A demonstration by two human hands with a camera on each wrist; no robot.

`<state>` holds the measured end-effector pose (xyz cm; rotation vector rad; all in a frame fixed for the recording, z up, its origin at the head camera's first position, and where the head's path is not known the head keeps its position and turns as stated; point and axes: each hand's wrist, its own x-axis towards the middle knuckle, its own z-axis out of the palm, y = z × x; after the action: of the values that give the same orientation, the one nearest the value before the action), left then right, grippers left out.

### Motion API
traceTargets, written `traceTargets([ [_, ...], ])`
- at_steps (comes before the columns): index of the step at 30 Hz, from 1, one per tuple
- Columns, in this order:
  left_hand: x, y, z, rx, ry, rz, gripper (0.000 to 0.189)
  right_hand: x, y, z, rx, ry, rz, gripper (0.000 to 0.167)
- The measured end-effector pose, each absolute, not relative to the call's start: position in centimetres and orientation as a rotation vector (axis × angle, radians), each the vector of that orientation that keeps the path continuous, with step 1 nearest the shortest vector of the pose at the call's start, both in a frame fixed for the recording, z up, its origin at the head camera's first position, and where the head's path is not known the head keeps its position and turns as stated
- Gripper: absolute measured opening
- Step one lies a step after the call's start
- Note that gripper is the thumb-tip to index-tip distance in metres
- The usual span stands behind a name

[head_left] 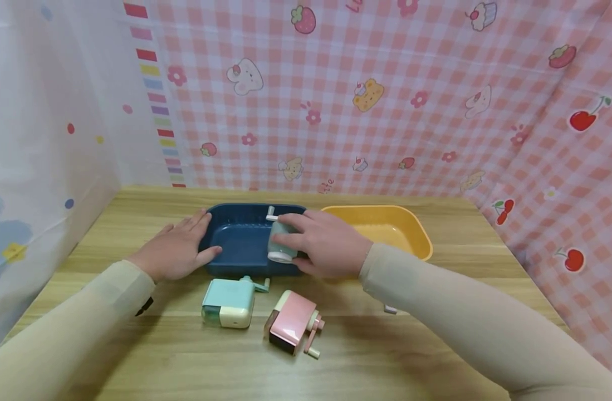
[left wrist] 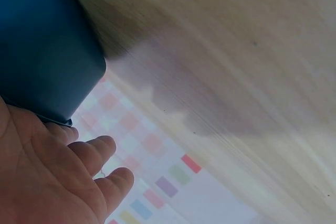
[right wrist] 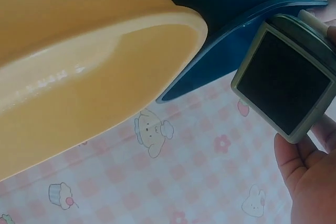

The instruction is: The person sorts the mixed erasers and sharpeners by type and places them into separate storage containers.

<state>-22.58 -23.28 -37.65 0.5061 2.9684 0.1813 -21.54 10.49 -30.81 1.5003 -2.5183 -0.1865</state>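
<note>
My right hand (head_left: 331, 242) grips a pale blue and white crank pencil sharpener (head_left: 282, 253) over the right part of a dark blue tray (head_left: 240, 270). In the right wrist view, the dark panel of the sharpener (right wrist: 286, 82) faces the camera. My left hand (head_left: 177, 248) lies against the left end of the tray, fingers fairly straight and the thumb over its front left corner. A mint green crank sharpener (head_left: 229, 301) rests on the table in front of the tray. To its right lies a pink crank sharpener (head_left: 295, 317), its handle pointing toward me.
A yellow tray (head_left: 423, 239) stands right beside the blue one, partly behind my right hand. A small greyish object (head_left: 390, 309) pokes out from under my right sleeve. Behind the wooden table (head_left: 185, 362) hangs a pink checked cloth (head_left: 336, 139).
</note>
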Motion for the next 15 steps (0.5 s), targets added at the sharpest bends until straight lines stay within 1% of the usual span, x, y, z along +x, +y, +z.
traceTargets([
  [5, -22.5, -23.1, -37.7, 0.502, 2.978, 0.169, 0.095, -22.1, 9.3, -30.9, 1.493, -2.569, -0.212, 0.054],
  [15, -22.5, -23.2, -37.6, 0.494, 2.981, 0.182, 0.099, -23.2, 7.0, -31.6, 1.511, -2.559, -0.244, 0.054],
])
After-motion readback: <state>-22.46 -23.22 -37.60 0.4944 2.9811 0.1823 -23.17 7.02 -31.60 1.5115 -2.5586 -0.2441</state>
